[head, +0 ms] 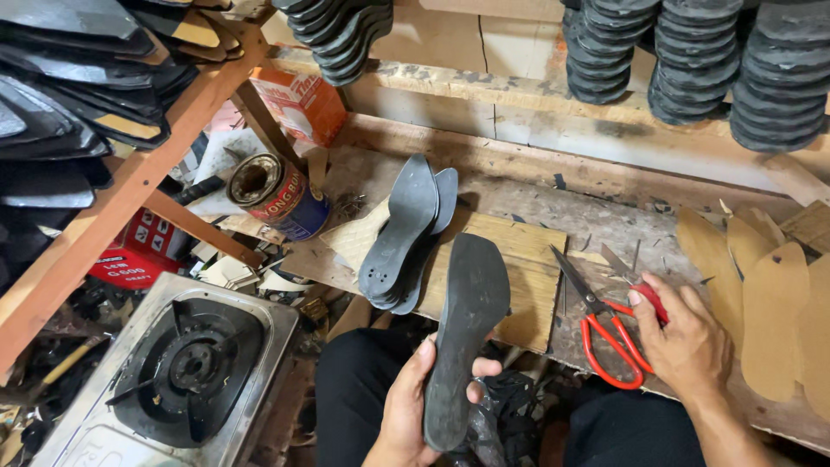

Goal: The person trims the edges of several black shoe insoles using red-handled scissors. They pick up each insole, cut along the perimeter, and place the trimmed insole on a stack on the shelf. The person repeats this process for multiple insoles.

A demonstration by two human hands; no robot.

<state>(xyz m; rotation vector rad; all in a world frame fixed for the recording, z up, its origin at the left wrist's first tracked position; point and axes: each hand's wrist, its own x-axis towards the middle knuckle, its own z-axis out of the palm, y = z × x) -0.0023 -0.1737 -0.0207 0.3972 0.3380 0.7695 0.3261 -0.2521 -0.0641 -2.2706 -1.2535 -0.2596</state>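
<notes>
A black shoe sole (464, 333) is held upright in the left hand (413, 413), gripped at its heel end with the fingers wrapped behind and the thumb across the front, so that the flat face is turned toward the eyes and the toe points away over the wooden cutting board (510, 277). The right hand (686, 333) is laid on the red-handled scissors (605, 324), which lie just to the right of the board with their blades spread; the fingers are curled over one red loop, though whether the scissors are already gripped or only touched cannot be told. On the left part of the board a small stack of grey soles (406, 233) is leaned, kept within easy reach of the held sole. Well to the right of the board, tan insole cut-outs (769, 303) are spread on the bench (overlapped like shingles). To the left of the board a tipped can (275, 195) and an orange carton (298, 104) are seen, and lower left of it a single-burner gas stove (186, 372). Above the board, stacked dark soles (692, 60) are stored along a wooden shelf.
</notes>
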